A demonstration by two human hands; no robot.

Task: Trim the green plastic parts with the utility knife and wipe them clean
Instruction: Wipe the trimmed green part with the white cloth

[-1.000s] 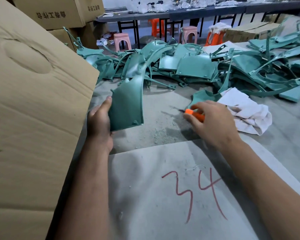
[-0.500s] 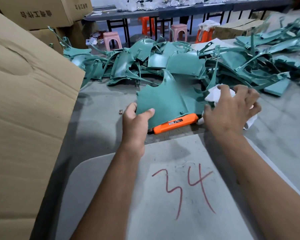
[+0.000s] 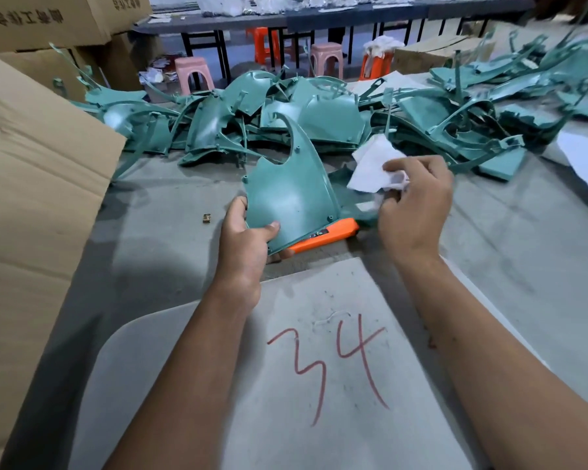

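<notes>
— Green plastic is gripped where, exactly?

— At its near left corner. The green part (image 3: 291, 195) is pinched by the left hand (image 3: 246, 242), thumb laid on the upper face and the fingers curled beneath, so most of the panel stands out to the far right of the grip, its curved horn pointed away.

— And the other hand?

— A white rag (image 3: 374, 167) is bunched in the curled fingers of the right hand (image 3: 413, 212), held just right of the part's right edge. Whether rag and part are touching cannot be told.

— Is the knife held?

— No. The orange utility knife (image 3: 330, 236) is left lying on the grey table (image 3: 170, 225), partly covered by the near edge of the part, between the two hands.

— What else is seen?

— A pile of green parts (image 3: 319, 113) is heaped on the far side of the table, a cardboard box (image 3: 38, 184) is stood at the left, and a grey board (image 3: 319, 385) marked 34 in red is laid nearest. A small brass-coloured piece (image 3: 206, 218) is seen left of the left hand.
</notes>
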